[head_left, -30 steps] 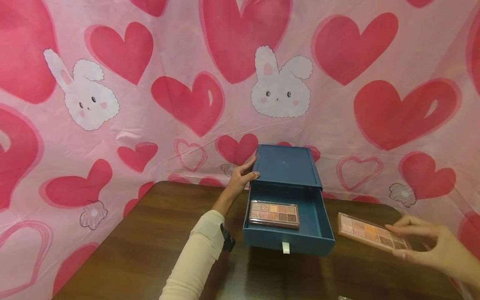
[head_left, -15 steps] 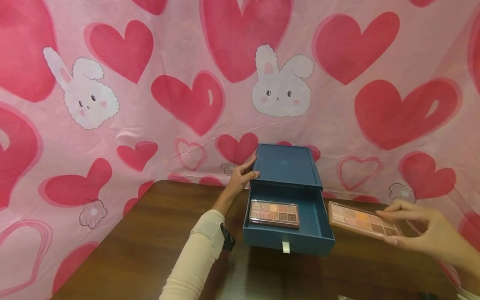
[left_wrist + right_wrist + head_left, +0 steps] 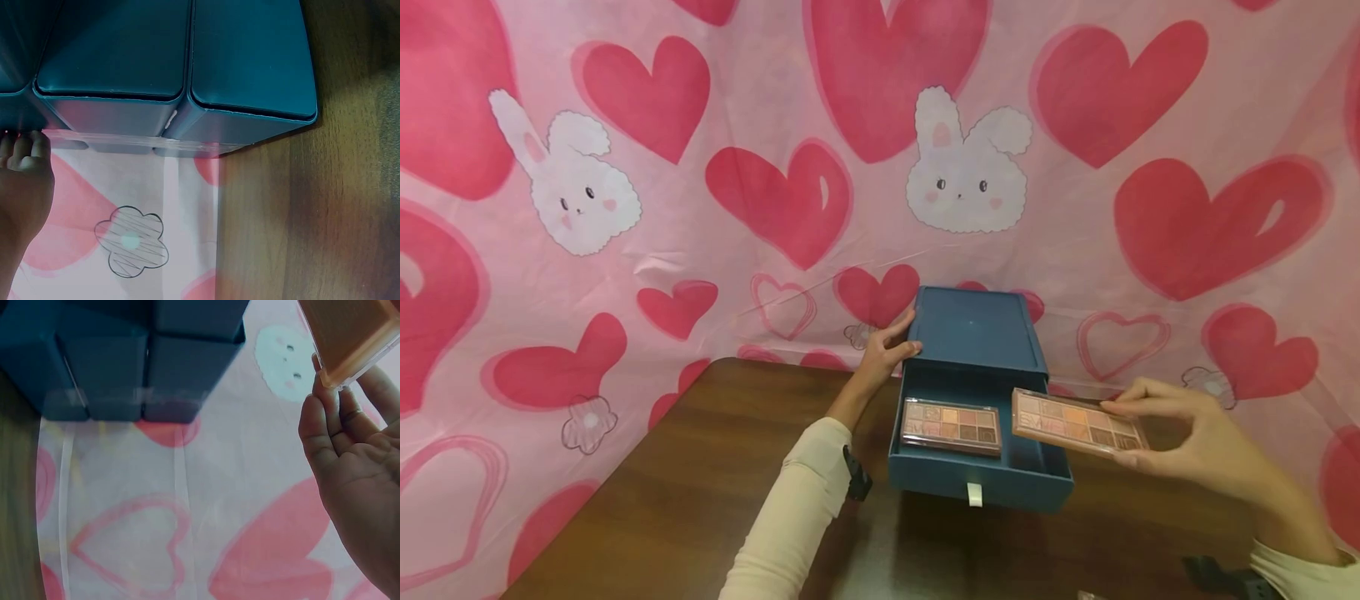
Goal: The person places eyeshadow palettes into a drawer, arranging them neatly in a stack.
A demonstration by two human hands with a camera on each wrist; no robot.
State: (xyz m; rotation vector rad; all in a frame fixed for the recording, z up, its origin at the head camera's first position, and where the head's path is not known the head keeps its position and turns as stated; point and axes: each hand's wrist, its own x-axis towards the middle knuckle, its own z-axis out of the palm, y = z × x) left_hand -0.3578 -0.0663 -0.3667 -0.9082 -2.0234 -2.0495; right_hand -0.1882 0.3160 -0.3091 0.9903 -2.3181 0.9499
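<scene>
A blue drawer box (image 3: 976, 329) stands on the table with its drawer (image 3: 981, 485) pulled out toward me. My left hand (image 3: 882, 357) holds the box's left side, thumb on the top edge; the left wrist view shows those fingers (image 3: 24, 149) against the box. An eyeshadow palette (image 3: 951, 425) with a clear lid lies in the drawer's left half. Between thumb and fingers, my right hand (image 3: 1198, 433) pinches a second eyeshadow palette (image 3: 1071, 421), tilted, over the drawer's right side. Its brownish underside shows in the right wrist view, above the right hand (image 3: 356, 456).
The brown wooden table (image 3: 700, 483) extends left and in front of the box. A pink cloth (image 3: 760, 108) with hearts and rabbits hangs right behind it. A white pull tab (image 3: 974, 495) sticks out from the drawer front. A small object is cut off at the bottom edge.
My right hand has carried the second palette leftward, from beside the drawer to above its right part. The left hand, the box and the palette in the drawer have stayed put.
</scene>
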